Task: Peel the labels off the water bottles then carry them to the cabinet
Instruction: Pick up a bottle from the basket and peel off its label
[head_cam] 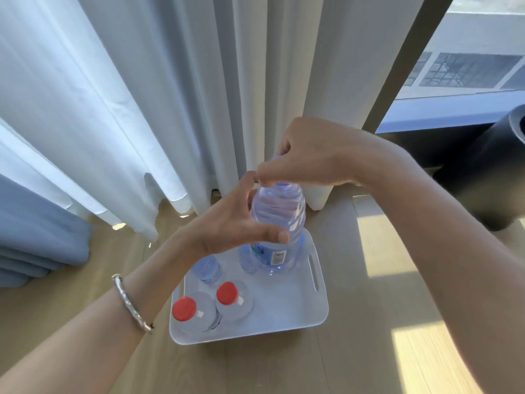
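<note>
A clear bluish water bottle (279,223) is held upright over a white tray (295,314) on the wooden floor. My left hand (227,223) wraps around its upper body. My right hand (301,157) is closed over its cap from above. A label with a barcode (279,257) still shows low on the bottle. In the tray stand two red-capped bottles (184,308) (227,292) at the near left and two more clear bottles (206,268) (248,261) farther back, partly hidden by my left hand and the held bottle.
White curtains (170,95) hang right behind the tray, with blue drapes (34,237) at the left. A dark rolled object (488,172) lies at the right under the window. Sunlit wooden floor (383,308) surrounds the tray.
</note>
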Tool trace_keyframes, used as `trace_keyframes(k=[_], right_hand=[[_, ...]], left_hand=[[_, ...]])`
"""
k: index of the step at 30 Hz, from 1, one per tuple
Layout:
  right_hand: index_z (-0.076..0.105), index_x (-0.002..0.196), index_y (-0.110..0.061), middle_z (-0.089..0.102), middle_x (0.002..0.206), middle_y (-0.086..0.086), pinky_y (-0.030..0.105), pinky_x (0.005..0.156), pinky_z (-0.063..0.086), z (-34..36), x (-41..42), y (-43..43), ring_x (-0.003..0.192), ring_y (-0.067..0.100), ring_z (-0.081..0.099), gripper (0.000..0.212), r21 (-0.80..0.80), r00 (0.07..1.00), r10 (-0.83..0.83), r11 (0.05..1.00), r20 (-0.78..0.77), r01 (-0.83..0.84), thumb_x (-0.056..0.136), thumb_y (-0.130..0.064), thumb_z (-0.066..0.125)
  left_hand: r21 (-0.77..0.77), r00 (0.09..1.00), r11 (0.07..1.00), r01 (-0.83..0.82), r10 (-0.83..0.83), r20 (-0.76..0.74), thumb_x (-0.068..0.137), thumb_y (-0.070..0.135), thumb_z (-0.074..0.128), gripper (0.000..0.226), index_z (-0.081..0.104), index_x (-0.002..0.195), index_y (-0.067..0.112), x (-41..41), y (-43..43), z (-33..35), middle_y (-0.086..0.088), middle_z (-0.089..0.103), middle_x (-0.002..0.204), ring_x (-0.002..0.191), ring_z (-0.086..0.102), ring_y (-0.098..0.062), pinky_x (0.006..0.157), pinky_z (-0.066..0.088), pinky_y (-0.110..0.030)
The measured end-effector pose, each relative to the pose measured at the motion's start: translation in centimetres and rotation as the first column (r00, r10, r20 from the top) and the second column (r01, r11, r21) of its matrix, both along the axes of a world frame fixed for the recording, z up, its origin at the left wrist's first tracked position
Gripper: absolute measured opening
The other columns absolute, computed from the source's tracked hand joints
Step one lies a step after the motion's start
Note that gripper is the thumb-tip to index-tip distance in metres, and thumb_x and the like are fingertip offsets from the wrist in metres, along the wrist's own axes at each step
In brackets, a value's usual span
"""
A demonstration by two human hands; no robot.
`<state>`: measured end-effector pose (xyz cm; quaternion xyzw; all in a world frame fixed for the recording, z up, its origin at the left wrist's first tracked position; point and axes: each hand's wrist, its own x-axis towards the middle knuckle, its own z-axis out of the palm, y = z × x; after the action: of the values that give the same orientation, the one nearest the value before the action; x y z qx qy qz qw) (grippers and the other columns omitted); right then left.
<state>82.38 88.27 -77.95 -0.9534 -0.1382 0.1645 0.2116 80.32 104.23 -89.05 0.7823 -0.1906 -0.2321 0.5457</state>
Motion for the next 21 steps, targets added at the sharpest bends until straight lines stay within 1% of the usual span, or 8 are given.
trace_keyframes(k=[3, 5, 9, 12, 14, 16, 18, 21], right_hand=[[0.028, 0.046, -0.019, 0.019, 0.039, -0.010, 0.017, 0.031, 0.015, 0.0, 0.2, -0.1, 0.036, 0.010, 0.018, 0.055, 0.181, 0.998, -0.025, 0.983, 0.053, 0.015, 0.078, -0.045, 0.064], [0.039, 0.049, -0.019, 0.030, 0.042, -0.011, 0.015, 0.034, 0.021, -0.1, 0.3, 0.0, 0.038, 0.008, 0.026, 0.054, 0.270, 0.995, 0.005, 0.962, 0.097, -0.031, 0.083, -0.056, 0.060], [0.057, 0.080, -0.002, 0.043, 0.054, -0.009, 0.016, 0.050, 0.033, -1.5, 0.8, -0.1, 0.042, 0.000, 0.036, 0.054, 0.550, 0.988, -0.111, 0.834, 0.108, 0.034, 0.097, -0.050, 0.039], [0.061, 0.106, -0.008, 0.055, 0.077, -0.007, 0.009, 0.056, 0.040, -3.9, 0.7, 0.0, 0.061, -0.004, 0.051, 0.058, 0.574, 0.989, -0.135, 0.815, 0.063, 0.075, 0.094, -0.055, 0.029], [0.056, 0.121, -0.021, 0.062, 0.100, -0.003, 0.016, 0.069, 0.050, -5.5, 0.2, 0.3, 0.085, 0.006, 0.061, 0.068, 0.587, 0.992, -0.096, 0.800, -0.080, 0.125, 0.082, -0.064, 0.020], [0.052, 0.126, -0.027, 0.061, 0.115, 0.000, 0.028, 0.079, 0.055, -6.9, -0.4, 0.8, 0.101, 0.016, 0.063, 0.072, 0.669, 0.968, -0.024, 0.718, -0.249, 0.190, 0.077, -0.066, 0.017], [0.054, 0.125, -0.034, 0.061, 0.124, 0.000, 0.039, 0.089, 0.054, -7.9, -1.1, 1.6, 0.112, 0.019, 0.061, 0.071, 0.768, 0.920, 0.084, 0.583, -0.382, 0.266, 0.076, -0.070, 0.019], [0.061, 0.117, -0.032, 0.070, 0.114, 0.002, 0.035, 0.083, 0.056, -8.3, -2.0, 3.2, 0.106, 0.020, 0.067, 0.071, 0.837, 0.823, 0.241, 0.352, -0.514, 0.419, 0.073, -0.074, 0.026]], left_hand=[[-0.073, 0.993, 0.990, -0.117, 0.119, 0.017, 0.057, 0.045, 0.080, 0.083, 0.046, 0.129, 0.021, -0.3, 0.3, 0.7, 0.005, 0.068, 0.115, 0.109, 0.066, -0.012, 0.093, 0.052, -0.039], [-0.084, 0.982, 0.980, -0.181, 0.186, 0.045, 0.058, 0.052, 0.075, 0.080, 0.050, 0.127, 0.019, -0.5, 0.5, 1.3, 0.002, 0.069, 0.115, 0.106, 0.067, -0.013, 0.092, 0.054, -0.042], [-0.133, 0.947, 0.941, -0.310, 0.319, 0.050, 0.064, 0.064, 0.062, 0.075, 0.053, 0.125, 0.022, -0.3, 0.9, 2.6, 0.001, 0.069, 0.115, 0.102, 0.068, -0.016, 0.093, 0.053, -0.047], [-0.189, 0.922, 0.908, -0.373, 0.386, 0.032, 0.068, 0.068, 0.055, 0.072, 0.054, 0.124, 0.022, 0.2, 1.2, 3.6, -0.001, 0.070, 0.113, 0.098, 0.071, -0.018, 0.087, 0.055, -0.042], [-0.257, 0.909, 0.877, -0.406, 0.418, -0.009, 0.074, 0.066, 0.051, 0.059, 0.057, 0.117, 0.025, 0.5, 1.4, 4.3, 0.001, 0.073, 0.107, 0.094, 0.072, -0.018, 0.077, 0.057, -0.031], [-0.320, 0.893, 0.840, -0.438, 0.448, -0.047, 0.082, 0.059, 0.046, 0.044, 0.063, 0.108, 0.028, 0.9, 1.7, 5.1, 0.000, 0.074, 0.104, 0.095, 0.072, -0.021, 0.076, 0.055, -0.029], [-0.350, 0.876, 0.812, -0.467, 0.478, -0.061, 0.085, 0.057, 0.041, 0.042, 0.067, 0.103, 0.029, 1.2, 2.1, 5.7, 0.002, 0.074, 0.103, 0.094, 0.071, -0.021, 0.079, 0.054, -0.031], [-0.434, 0.875, 0.774, -0.462, 0.477, -0.081, 0.092, 0.055, 0.036, 0.042, 0.070, 0.095, 0.030, 1.3, 2.5, 6.1, 0.006, 0.074, 0.090, 0.085, 0.071, -0.017, 0.077, 0.054, -0.029]])
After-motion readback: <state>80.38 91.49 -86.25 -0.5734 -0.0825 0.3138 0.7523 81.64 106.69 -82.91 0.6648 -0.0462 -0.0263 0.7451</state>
